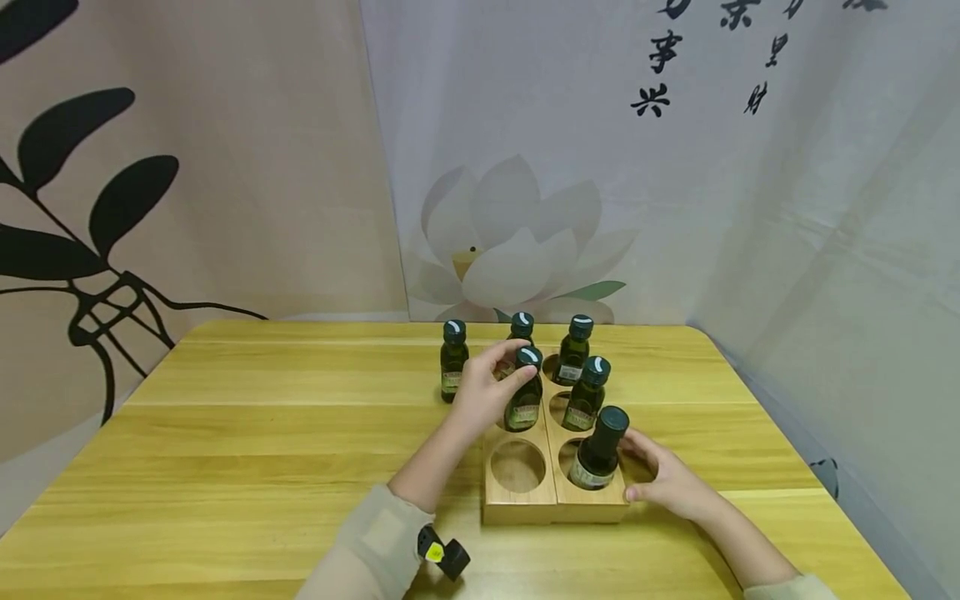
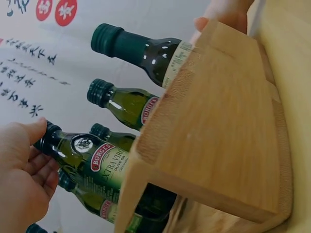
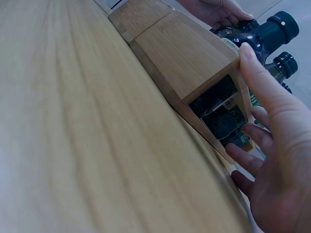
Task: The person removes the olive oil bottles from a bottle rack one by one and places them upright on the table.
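My left hand point(image 1: 483, 387) pinches the dark cap of a small green olive oil bottle point(image 1: 523, 412) between thumb and fingers. The bottle's lower end is in a round hole in the left row of the wooden rack point(image 1: 517, 512). In the left wrist view, the bottle's label point(image 2: 109, 160) reads "BORGES". My right hand point(image 1: 667, 479) touches the rack's front right corner with its thumb, fingers loosely bent along the right side. Beside it, a darker, long-capped bottle point(image 1: 597, 454) leans in the front right hole.
Behind the dark bottle, two green bottles point(image 1: 587, 396) point(image 1: 575, 350) stand in the right row. Another bottle point(image 1: 521, 327) is partly hidden behind my left hand. One bottle point(image 1: 453, 362) stands left of the rack. A printed curtain point(image 1: 300, 167) hangs beyond the wooden table point(image 1: 225, 467).
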Demonstrator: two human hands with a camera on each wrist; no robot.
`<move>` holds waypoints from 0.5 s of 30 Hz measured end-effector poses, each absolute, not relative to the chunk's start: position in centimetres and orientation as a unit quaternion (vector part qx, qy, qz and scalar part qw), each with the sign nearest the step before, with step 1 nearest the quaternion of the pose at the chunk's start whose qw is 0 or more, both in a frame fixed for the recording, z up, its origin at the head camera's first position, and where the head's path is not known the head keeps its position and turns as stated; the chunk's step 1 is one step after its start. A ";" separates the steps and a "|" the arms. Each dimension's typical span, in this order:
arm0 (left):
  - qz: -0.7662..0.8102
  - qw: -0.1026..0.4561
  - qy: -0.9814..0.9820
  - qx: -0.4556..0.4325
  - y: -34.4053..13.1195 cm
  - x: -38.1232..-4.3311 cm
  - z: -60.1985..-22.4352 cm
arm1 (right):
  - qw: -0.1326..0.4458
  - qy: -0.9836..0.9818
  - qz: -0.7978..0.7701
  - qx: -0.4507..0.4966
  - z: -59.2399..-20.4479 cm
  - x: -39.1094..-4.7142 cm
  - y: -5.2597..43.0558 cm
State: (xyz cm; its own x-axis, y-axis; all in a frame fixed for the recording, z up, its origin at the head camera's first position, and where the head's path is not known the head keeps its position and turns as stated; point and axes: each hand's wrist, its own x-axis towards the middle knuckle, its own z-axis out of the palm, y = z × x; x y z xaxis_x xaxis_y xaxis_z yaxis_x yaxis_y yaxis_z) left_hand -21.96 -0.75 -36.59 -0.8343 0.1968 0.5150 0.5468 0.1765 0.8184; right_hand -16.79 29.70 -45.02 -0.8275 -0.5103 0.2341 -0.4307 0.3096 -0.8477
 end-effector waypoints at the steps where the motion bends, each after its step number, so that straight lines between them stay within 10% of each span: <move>1: -0.593 0.149 -0.752 -0.247 -0.8 -22.0 -36.5 | 0.038 0.808 -0.510 -0.292 -45.0 -16.8 29.7; 15: -0.604 0.190 -0.733 -0.248 -2.1 -21.6 -33.4 | 0.041 0.816 -0.503 -0.282 -45.0 -16.8 29.7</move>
State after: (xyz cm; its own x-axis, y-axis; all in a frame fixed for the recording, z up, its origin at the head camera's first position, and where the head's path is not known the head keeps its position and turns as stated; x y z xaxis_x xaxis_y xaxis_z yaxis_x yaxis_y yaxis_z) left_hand -21.63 -2.14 -33.41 -0.8050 0.1338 0.5780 0.5929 0.1467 0.7918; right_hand -16.77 29.71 -45.01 -0.8379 -0.5014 0.2157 -0.4183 0.3360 -0.8439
